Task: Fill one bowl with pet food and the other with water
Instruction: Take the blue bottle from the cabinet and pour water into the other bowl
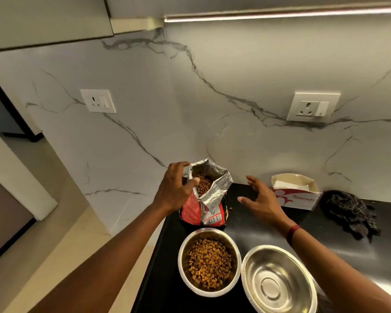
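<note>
A red pet food bag [207, 195] with a silver lining stands open on the black counter [163, 279], brown kibble showing inside. My left hand [174, 188] pinches the bag's left rim. My right hand [261, 199] hovers open to the right of the bag, fingers spread, touching nothing. In front of the bag sits a steel bowl [209, 259] holding kibble. Beside it on the right is a second steel bowl [278, 281], which is empty.
A white and red tissue box [296, 193] stands against the marble wall at the right. A dark checked cloth [350, 213] lies beside it. Two wall sockets [312, 107] sit above the counter. The counter's left edge drops to the floor.
</note>
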